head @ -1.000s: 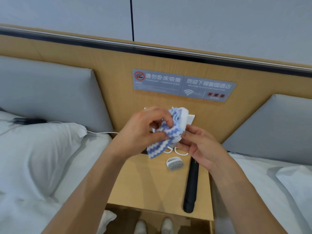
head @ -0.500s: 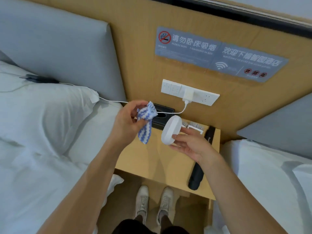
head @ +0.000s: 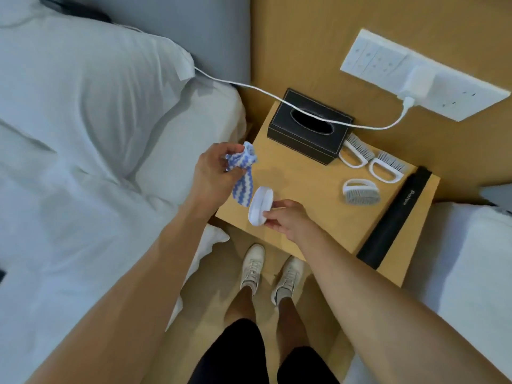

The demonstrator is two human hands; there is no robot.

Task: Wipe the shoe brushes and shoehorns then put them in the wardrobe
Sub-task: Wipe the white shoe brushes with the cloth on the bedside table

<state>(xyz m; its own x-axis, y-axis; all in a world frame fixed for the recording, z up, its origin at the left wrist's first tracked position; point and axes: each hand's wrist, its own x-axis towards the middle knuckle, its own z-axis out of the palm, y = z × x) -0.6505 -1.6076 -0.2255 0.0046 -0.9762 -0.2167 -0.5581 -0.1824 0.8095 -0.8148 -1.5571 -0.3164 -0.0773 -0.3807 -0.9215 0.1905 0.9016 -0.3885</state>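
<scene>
From the head view, looking almost straight down over the nightstand (head: 304,189), the right hand (head: 288,221) pinches a white oval shoe brush (head: 260,205) by its lower edge, thumb and fingertips curled onto the rim, so the brush stands tilted on edge with its smooth back turned toward the left hand. The left hand (head: 213,173) is just up and to the left of it, fingers closed round a bunched blue-and-white cloth (head: 242,173) whose loose tail hangs down until it nearly meets the top of the brush. The two are close but I would not say touching. That gap looks like what the next stroke depends on: the cloth sits above and left of the brush, the brush's long axis runs roughly up and down the frame, and the cloth hand is the nearer one to close it. Three more brushes (head: 360,191) lie well apart on the right half of the tabletop, two with looped handles beside the black tissue box (head: 307,126), one bristles-up nearer the front. A long black shoehorn (head: 396,214) runs along the right edge, its near end overhanging the corner. The bristle face of the held brush is turned away and cannot be seen, and the right fingertips behind it are hidden. A white cable (head: 249,88) crosses over the tissue box to the wall socket panel (head: 388,62). No wardrobe is in sight.
</scene>
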